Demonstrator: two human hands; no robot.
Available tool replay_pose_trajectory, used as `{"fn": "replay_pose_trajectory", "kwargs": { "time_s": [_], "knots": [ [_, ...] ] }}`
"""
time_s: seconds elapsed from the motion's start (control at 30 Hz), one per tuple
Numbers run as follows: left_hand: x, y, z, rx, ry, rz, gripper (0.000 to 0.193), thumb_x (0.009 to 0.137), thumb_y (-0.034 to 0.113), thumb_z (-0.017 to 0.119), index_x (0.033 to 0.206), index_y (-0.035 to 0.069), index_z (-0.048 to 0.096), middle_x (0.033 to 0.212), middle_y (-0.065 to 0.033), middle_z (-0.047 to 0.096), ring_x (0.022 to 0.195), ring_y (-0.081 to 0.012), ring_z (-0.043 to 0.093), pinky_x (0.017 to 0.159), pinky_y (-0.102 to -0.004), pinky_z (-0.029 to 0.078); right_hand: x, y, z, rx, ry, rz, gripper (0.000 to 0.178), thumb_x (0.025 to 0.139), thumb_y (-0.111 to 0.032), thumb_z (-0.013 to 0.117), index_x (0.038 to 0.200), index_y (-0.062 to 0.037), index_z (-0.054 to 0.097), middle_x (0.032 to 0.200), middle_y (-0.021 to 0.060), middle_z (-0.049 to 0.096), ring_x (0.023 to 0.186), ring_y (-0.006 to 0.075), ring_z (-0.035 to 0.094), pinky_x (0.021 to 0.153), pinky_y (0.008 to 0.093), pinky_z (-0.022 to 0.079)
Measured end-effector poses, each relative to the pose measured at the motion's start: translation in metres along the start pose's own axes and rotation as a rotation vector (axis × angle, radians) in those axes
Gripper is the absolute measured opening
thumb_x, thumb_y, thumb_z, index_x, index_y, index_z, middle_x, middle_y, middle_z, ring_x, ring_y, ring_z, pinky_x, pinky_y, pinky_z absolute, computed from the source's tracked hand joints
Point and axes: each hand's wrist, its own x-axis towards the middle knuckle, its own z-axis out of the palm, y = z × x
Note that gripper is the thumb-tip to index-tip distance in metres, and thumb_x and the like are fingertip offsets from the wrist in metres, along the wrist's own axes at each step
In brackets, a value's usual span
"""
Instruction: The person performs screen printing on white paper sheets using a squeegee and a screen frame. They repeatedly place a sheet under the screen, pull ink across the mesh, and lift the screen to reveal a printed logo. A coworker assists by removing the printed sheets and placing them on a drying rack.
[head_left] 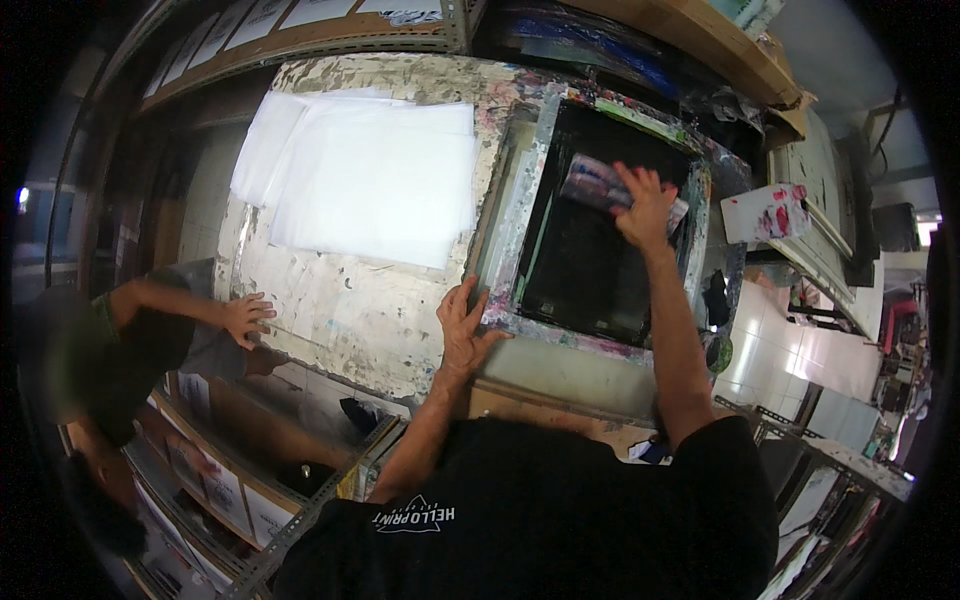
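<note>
My right hand is closed on a paint-smeared squeegee, which lies across the upper half of a dark mesh screen. The right-hand grip is slightly blurred. Around the mesh runs a paint-stained screen frame. At the frame's near left corner, my left hand lies with fingers spread, its thumb close to the frame's edge, holding nothing. A stack of white sheets rests on the stained table left of the frame, slightly fanned out. What lies beneath the screen is hidden.
Another person's hand touches the left edge of the worktable. A white container with red stains is right of the frame. Metal shelving holds boxes beyond the table, and more shelves stand at lower left.
</note>
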Motion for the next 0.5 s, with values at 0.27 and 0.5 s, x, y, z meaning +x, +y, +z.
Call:
{"fn": "replay_pose_trajectory", "kwargs": {
  "time_s": [0.27,0.5],
  "knots": [
    [0.000,0.003,-0.003,-0.059,0.027,-0.005,0.080,0.060,0.034,0.087,0.127,0.000,0.061,0.144,-0.0184,0.047,0.129,-0.0380,0.042,0.106,-0.0500,0.030,0.085,0.045,-0.007,0.174,-0.029,-0.085,0.065,0.070,-0.014,0.077,0.132,-0.0213,0.062,0.121,0.0183,0.066,0.115,0.0373,0.058,0.098,0.0525,0.039],
    [-0.001,0.007,-0.003,-0.128,0.067,0.005,0.083,0.063,0.038,0.086,0.130,-0.003,0.059,0.118,-0.0159,0.059,0.118,-0.0318,0.049,0.102,-0.0456,0.030,0.015,0.016,-0.008,-0.002,0.158,-0.165,0.046,0.079,-0.011,0.069,0.123,-0.0243,0.068,0.103,0.0206,0.069,0.091,0.0391,0.066,0.077,0.0485,0.050]
  ]
}}
